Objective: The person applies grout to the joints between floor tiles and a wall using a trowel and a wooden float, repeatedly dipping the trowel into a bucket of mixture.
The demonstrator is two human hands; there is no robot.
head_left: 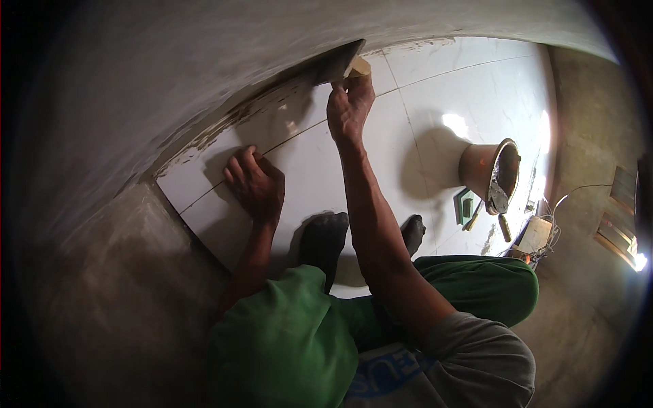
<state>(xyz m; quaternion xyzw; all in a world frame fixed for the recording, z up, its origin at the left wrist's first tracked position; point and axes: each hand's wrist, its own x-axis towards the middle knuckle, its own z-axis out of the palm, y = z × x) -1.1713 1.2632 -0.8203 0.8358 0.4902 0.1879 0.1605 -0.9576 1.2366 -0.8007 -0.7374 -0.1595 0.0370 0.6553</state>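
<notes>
My right hand [350, 112] is closed around the pale handle of a flat plastering trowel [340, 62]. The dark blade is tilted up against the foot of the grey wall, beside a mortar-smeared strip along the floor's edge. Lower and to the left, my left hand [255, 185] leans on the white floor tiles [306, 160] by a joint line, its fingers bent and slightly apart. Nothing shows in it; the palm is hidden.
A bucket [476, 170] with a metal trowel [498, 197] at its rim stands on the tiles at right. Beside it lie a green float [464, 206] and a handled tool [474, 216]. Cables [547, 238] tangle near a pale block [534, 234]. At left the tiling ends at bare grey floor.
</notes>
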